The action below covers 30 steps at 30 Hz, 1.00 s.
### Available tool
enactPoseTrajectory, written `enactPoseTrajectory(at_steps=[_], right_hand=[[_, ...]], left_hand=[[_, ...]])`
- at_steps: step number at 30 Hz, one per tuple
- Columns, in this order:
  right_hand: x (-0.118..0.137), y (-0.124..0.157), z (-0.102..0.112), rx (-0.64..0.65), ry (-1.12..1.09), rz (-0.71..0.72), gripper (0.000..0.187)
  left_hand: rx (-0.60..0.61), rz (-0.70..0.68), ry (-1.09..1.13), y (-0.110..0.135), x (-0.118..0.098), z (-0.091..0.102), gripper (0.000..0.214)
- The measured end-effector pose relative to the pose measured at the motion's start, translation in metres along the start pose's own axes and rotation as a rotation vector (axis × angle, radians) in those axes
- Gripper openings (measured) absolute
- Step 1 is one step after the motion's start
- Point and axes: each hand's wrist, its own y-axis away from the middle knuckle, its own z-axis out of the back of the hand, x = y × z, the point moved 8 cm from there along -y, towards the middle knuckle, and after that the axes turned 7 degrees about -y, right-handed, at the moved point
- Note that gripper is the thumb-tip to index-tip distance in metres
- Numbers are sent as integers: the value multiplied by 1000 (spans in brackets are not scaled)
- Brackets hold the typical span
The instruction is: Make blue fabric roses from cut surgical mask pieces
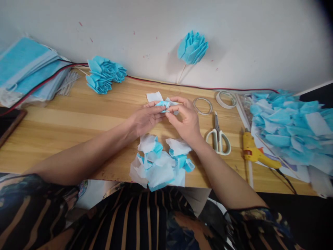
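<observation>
Both hands meet over the middle of the desk around a small blue-and-white fabric piece (163,104). My left hand (145,119) pinches it between thumb and fingers. From the other side, the thumb and fingertips of my right hand (184,116) close on its edge. White scraps (154,97) lie just behind the fingers. Below the hands, near the desk's front edge, rests a loose pile of blue and white fabric pieces (161,163). Scissors (218,137) with white handles lie right of my right hand, their blades closed.
Tape rolls (226,99) and a yellow glue gun (256,151) are on the right, beside a large heap of blue pieces (288,121). Blue fabric flowers (105,74) lie at the back left near stacked face masks (28,66). One flower (193,48) leans on the wall. A red-black cable (166,82) runs along the back.
</observation>
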Motion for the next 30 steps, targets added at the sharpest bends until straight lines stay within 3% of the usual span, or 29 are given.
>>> enactPoseTrajectory(at_steps=[10,16,18,22,30], right_hand=[[-15,3,-3,11,-133,-210,8],[-24,5,-4,-25,-182,-309,42],[-25,5,-6,5,-202,-343,37],[-25,4,-6,34,-233,-398,9],[-29,5,-9,52,-323,-486,8]], left_hand=[[-4,-10,-32,2,1,-1,12],[7,-7,-43,4,1,-2,10],[5,-7,-58,4,0,-1,10],[5,-8,-102,4,0,-1,11],[16,-80,-195,5,-5,-7,7]])
